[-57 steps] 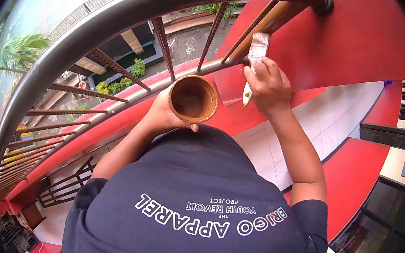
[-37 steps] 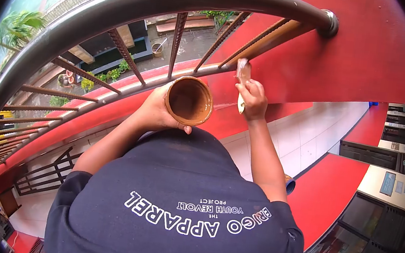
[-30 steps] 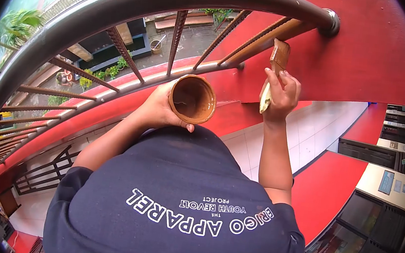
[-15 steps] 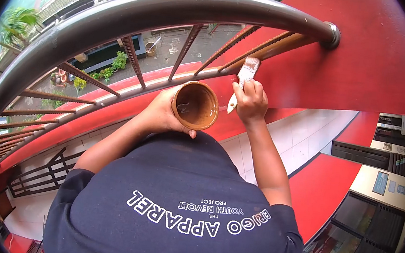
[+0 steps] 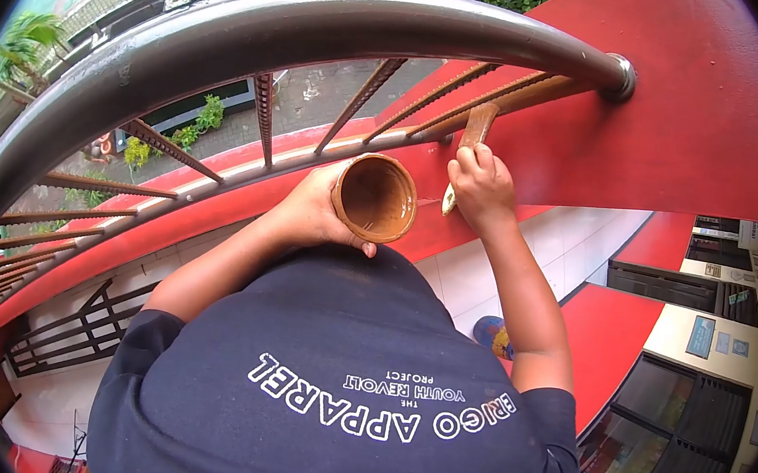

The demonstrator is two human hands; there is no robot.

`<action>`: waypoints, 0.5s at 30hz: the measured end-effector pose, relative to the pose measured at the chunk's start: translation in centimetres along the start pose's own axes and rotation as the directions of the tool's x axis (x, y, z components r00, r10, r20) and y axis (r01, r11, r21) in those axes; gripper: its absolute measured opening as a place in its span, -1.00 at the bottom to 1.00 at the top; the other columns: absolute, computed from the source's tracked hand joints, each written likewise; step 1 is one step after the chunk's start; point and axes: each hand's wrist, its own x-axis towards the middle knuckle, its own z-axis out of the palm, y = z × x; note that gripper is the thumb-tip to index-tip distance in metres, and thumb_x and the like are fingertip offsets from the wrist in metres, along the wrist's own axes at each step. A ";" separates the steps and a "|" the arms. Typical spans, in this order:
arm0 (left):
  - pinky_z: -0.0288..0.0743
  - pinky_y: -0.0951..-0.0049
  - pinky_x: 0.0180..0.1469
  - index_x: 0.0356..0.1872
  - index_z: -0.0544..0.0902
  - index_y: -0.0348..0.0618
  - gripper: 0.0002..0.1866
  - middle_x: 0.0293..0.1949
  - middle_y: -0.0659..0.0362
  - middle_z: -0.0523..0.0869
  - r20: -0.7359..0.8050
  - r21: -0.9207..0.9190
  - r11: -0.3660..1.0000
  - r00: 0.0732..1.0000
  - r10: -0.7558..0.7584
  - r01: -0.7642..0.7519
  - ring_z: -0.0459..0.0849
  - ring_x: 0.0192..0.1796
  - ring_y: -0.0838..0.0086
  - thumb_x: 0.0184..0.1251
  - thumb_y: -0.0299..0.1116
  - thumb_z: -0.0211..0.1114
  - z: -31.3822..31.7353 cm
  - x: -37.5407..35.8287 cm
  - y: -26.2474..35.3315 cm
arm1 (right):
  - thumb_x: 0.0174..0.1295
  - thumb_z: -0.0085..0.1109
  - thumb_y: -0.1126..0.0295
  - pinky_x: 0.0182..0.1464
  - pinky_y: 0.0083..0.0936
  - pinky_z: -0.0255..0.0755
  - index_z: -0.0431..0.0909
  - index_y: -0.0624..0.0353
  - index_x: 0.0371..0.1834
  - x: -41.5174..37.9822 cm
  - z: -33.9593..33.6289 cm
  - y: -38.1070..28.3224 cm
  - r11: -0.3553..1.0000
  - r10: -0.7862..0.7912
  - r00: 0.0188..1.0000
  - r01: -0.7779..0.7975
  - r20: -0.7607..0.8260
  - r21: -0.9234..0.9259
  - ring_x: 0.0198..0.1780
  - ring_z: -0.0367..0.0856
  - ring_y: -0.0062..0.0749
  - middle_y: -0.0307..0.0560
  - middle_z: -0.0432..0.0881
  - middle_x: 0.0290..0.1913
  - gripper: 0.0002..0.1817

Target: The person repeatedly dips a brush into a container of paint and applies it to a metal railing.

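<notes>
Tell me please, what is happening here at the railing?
A person in a dark T-shirt stands at a balcony railing. The left hand holds a small pot coated with brown paint inside. The right hand grips a paintbrush, bristles against the last bar beside the red wall. That bar looks brown.

Grey handrail [image 5: 262, 26], red wall [image 5: 688, 112], courtyard plants [image 5: 197, 120].
</notes>
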 end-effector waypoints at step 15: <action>0.39 0.33 0.31 0.25 0.47 -0.20 -0.01 0.12 0.19 0.61 0.019 0.032 0.998 0.998 0.052 -0.052 0.55 0.20 0.45 -0.42 -0.41 0.77 -1.4 0.0 1.5 | -0.03 0.27 0.47 -0.23 -0.34 0.57 0.70 -0.05 -0.32 -5.8 3.7 -6.7 0.830 0.386 0.916 -0.395 0.107 0.395 -0.12 0.54 -0.23 -0.19 0.52 -0.28 -0.81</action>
